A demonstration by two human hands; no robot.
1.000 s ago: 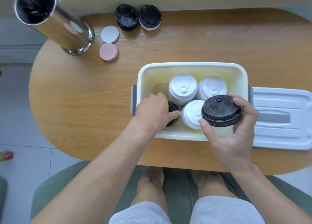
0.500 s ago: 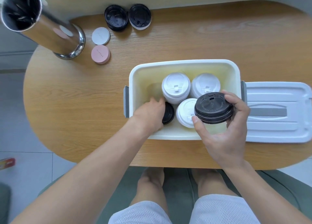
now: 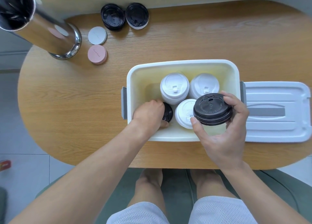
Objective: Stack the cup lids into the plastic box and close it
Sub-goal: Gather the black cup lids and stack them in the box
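Table (image 3: 185, 43): wood-grain top, light oak tone, smooth satin finish.
Box (image 3: 182, 63): white plastic, smooth, cream-tinted inside walls with a soft sheen; grey matt side latches.
Box lid (image 3: 276, 131), right of the box: white moulded plastic, ribbed, with a grey matt strip.
White cup lids (image 3: 174, 88) inside the box: thin matt plastic.
Black cup lids (image 3: 211, 109): plastic, embossed lettering, slight gloss.
Cylinder (image 3: 50, 36), left of the box at the far edge: polished metal, mirror-bright.
Pink disc (image 3: 97, 54): matt.
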